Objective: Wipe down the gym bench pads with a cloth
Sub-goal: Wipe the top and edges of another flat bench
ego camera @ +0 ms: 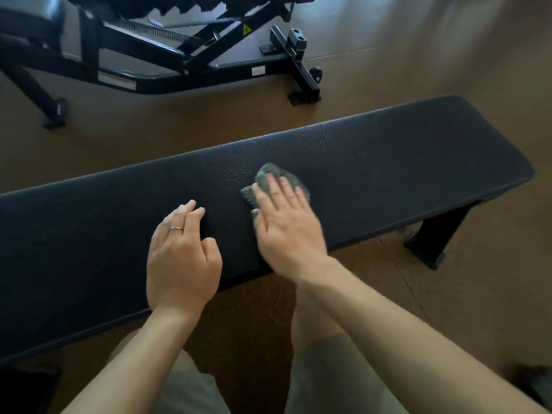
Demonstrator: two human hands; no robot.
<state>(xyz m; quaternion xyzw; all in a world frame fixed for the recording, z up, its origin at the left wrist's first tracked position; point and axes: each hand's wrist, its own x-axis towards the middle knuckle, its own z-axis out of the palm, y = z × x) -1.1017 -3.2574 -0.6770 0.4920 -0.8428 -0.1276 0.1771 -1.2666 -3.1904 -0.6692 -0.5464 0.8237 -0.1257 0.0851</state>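
Note:
A long black flat bench pad (388, 150) runs across the view from lower left to upper right. A small grey-green cloth (270, 174) lies on its middle, mostly covered by my right hand (286, 225), which presses flat on it with straight fingers and looks motion-blurred. A patch of small water droplets (236, 174) sits on the pad just left of the cloth. My left hand (182, 258) rests on the pad to the left, fingers loosely bent, a ring on one finger, holding nothing.
A second black adjustable bench with a metal frame (191, 55) stands on the brown floor behind the pad. The flat bench's right leg (439, 237) reaches the floor at right. My knees are below the pad's near edge.

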